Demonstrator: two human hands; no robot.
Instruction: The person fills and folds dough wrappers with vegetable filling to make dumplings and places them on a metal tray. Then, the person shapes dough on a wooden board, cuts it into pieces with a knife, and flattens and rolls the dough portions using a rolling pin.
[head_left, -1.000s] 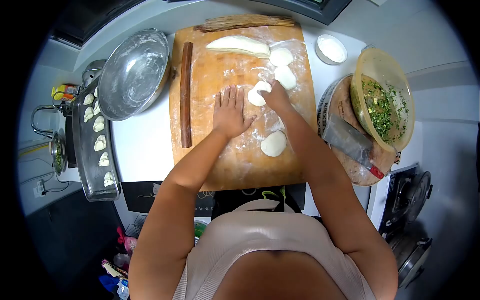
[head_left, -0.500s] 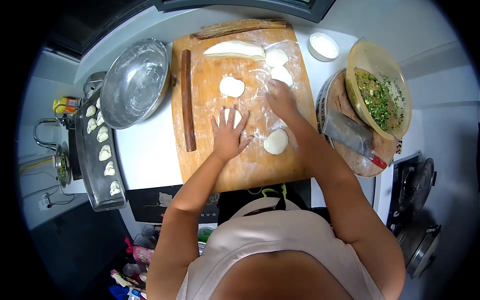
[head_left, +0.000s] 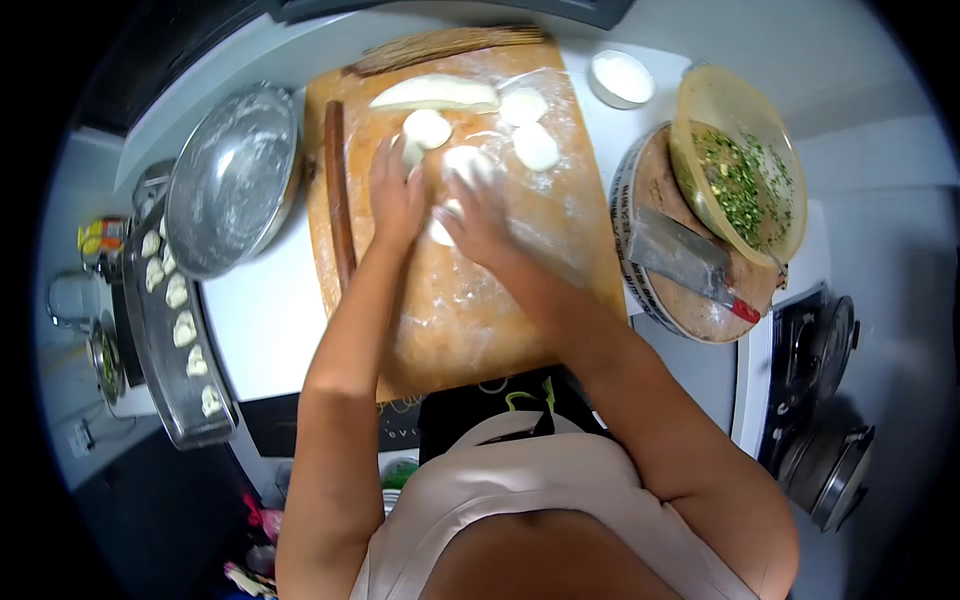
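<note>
My left hand (head_left: pixel 397 195) lies on the left half of the floury wooden board, fingers stretched forward and touching a small dough piece (head_left: pixel 408 151) that they partly cover. Just beyond it sits a flattened round of dough (head_left: pixel 428 129). My right hand (head_left: pixel 478 220) is blurred, with its thumb apart from the fingers, over the middle of the board. Its fingertips reach a dough round (head_left: pixel 467 160), and another dough piece (head_left: pixel 443 232) shows beside the thumb. Two more rounds, a farther one (head_left: pixel 523 107) and a nearer one (head_left: pixel 537 147), lie to the right.
A long dough strip (head_left: pixel 435 93) and straw brush (head_left: pixel 450 46) lie at the board's far end. Left are a rolling pin (head_left: pixel 338 190), metal bowl (head_left: pixel 232 180) and tray of dumplings (head_left: pixel 150 340). Right are a flour bowl (head_left: pixel 621 80), cleaver (head_left: pixel 680 258) and filling bowl (head_left: pixel 690 150).
My left hand has moved forward and left; my right hand has come left to the board's middle. The round at the near right has gone from its place. The whole view has shifted slightly.
</note>
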